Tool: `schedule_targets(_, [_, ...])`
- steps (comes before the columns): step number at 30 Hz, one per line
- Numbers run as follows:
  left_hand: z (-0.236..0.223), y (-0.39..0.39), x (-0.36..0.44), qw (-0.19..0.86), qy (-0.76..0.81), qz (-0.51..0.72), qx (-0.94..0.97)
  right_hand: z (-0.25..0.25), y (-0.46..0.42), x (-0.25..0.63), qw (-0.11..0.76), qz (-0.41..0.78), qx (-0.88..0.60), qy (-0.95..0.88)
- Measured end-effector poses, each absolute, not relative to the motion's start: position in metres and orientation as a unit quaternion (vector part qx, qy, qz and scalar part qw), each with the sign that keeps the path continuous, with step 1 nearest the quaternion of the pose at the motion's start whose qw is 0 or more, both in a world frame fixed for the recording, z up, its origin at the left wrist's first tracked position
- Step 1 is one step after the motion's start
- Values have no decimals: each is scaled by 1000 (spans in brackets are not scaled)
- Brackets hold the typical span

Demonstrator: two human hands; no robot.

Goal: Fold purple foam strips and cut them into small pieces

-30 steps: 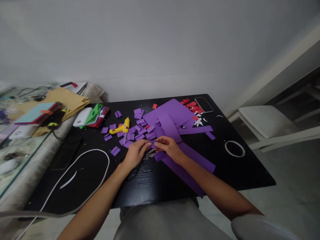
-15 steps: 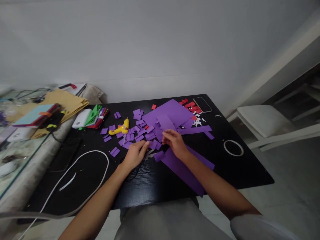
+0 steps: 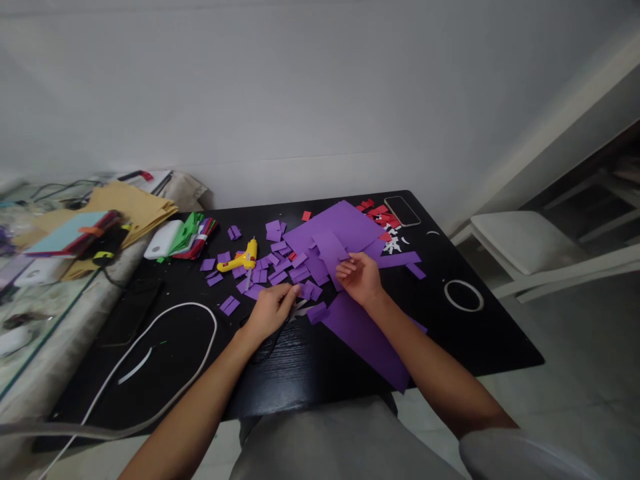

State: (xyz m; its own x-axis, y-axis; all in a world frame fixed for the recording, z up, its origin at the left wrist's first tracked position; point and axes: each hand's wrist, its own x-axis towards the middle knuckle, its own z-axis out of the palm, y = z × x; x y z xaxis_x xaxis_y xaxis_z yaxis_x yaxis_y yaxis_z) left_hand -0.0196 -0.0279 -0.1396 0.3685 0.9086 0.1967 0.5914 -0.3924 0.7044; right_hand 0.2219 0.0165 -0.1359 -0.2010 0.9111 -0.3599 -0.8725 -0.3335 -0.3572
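My left hand is closed in a pinch on a small purple paper piece, low over the table. My right hand is raised to the right, its fingers curled, with a small bit of purple paper at the thumb and index fingertips. Behind it lies a wide purple paper strip on a large purple sheet. Scissors lie partly hidden beside my left hand. Several folded purple pieces are scattered beyond it.
A yellow glue gun lies among the pieces. Red scraps, white scraps and a phone are at the back right. A white cable loops at left; a tape ring sits at right. A white chair stands beyond.
My hands were together over a small purple piece; my right hand has moved away, up and to the right. My left hand has stayed almost in place.
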Motion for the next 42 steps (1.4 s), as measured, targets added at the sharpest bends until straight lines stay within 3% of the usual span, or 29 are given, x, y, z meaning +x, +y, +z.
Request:
schedule_targets(4, [-138,-28,-18,271,476,290,785,-130,26,241,637,727,-257,-17])
schedule_targets(8, [-136,-29,-17,271,470,287,789,-133,31,246,631,716,-297,-35])
schedule_targets(12, [-137,-29,-18,271,472,286,789,-143,28,233,613,658,-404,-169])
schedule_targets(15, [-137,-29,-18,270,475,287,787,-152,22,222,602,466,-533,-369])
schedule_targets(19, [-137,-28,-18,270,477,280,788,-164,14,215,506,172,-578,-617])
schedule_targets(22, [-136,-29,-18,267,481,274,789,-175,12,214,430,91,-604,-665])
schedule_targets(26, [-135,-30,-17,267,486,272,787,-184,14,214,385,75,-604,-694])
schedule_targets(34, [-135,-30,-17,260,482,281,788,-172,10,211,470,71,-553,-685])
schedule_targets(42, [-135,-30,-17,260,478,284,789,-174,9,212,467,129,-553,-678])
